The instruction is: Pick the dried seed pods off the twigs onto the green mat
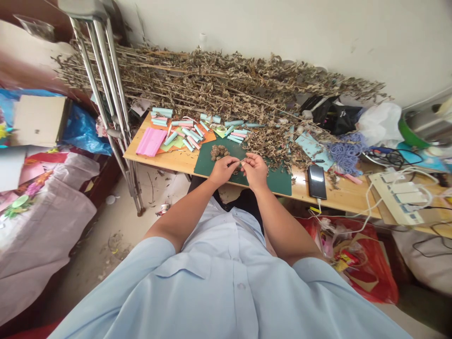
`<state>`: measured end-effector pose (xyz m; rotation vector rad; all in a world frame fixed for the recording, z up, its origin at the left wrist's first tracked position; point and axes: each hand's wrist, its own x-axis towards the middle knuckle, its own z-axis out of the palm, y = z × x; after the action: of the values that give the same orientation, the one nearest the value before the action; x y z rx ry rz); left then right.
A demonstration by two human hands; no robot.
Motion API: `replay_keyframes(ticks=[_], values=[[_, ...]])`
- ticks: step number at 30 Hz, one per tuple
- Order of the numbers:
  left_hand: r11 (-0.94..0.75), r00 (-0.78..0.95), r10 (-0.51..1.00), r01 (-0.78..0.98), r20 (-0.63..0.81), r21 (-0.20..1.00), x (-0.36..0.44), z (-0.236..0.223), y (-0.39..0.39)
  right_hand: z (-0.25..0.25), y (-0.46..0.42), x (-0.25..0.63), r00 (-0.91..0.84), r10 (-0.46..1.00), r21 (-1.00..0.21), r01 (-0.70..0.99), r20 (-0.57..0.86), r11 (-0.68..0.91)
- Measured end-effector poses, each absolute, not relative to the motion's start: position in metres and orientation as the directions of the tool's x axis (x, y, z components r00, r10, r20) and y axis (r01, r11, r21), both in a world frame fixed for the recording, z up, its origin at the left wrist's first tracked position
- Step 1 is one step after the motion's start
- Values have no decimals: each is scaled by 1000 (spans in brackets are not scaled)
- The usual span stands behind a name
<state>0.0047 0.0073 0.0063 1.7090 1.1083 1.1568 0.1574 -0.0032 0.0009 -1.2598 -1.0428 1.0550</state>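
Over the green cutting mat [278, 183], near the front edge of the tabletop [169, 160], the left hand [222, 170] and right hand [254, 170] meet, their fingers [247, 159] pinching a thin pale strip [240, 162] from both sides. The strip is too small to make out further. Just left of it, a clump of dried leaves [219, 152] sits on the mat, nearest the left hand. Teal and pink paper rolls [190, 135] lie scattered toward the back left of the tabletop, beside a pink paper sheet [151, 141]. Dried stems [212, 80] spread along the back edge, with leaf litter reaching the mat. A phone [317, 181] lies right of the mat, its cable hanging over the front edge. Squeezing too hard could tear the strip or crumble the brittle leaves. A slip could lose the strip among the litter, and a snagged cable could drag the phone off.
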Motion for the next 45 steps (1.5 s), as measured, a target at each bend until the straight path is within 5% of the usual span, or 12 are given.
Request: replay_keyframes(ticks=[18,25,31,45], values=[[-235,177,964,230,197,944,3,8,6,3,1,163,353,936,-998,47,-10,-29],[-247,185,960,202,210,948,3,3,7,5,-11,166,212,976,-970,244,50,-4],[-257,213,954,210,213,943,2,7,7,18,-8,157,220,974,-998,-49,-47,-37],[-273,248,944,228,215,934,3,8,6,21,1,152,270,960,-994,-104,-69,-43]])
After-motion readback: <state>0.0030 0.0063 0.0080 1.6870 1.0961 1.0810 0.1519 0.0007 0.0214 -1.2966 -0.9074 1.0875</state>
